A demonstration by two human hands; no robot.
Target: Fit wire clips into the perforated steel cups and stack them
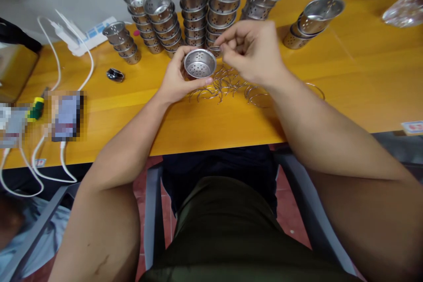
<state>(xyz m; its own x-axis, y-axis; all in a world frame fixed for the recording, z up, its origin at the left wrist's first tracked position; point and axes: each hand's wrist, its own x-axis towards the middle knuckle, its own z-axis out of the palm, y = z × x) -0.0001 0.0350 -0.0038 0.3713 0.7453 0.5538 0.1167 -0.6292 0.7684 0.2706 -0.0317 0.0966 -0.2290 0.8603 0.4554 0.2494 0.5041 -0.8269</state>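
My left hand (pixel 176 75) is wrapped round a small perforated metal cup (pixel 200 64), its open mouth tilted up toward me. Just right of the cup's rim, my right hand (pixel 249 48) is closed in a pinch. What its fingertips hold, if anything, is too small to make out. Below and between the hands lies a loose heap of thin curved metal wires (pixel 224 83), partly hidden by my left thumb and right wrist. Behind the hands stand tall stacks of similar perforated cups (pixel 193 2).
A shorter cup stack (pixel 122 42) stands left and another (pixel 306 22) right. On the left are a black object (pixel 115 75), a phone (pixel 68 116) on a white cable, a power strip (pixel 95 35) and a green-yellow screwdriver (pixel 36 108). A clear plastic bag (pixel 405 11) lies far right.
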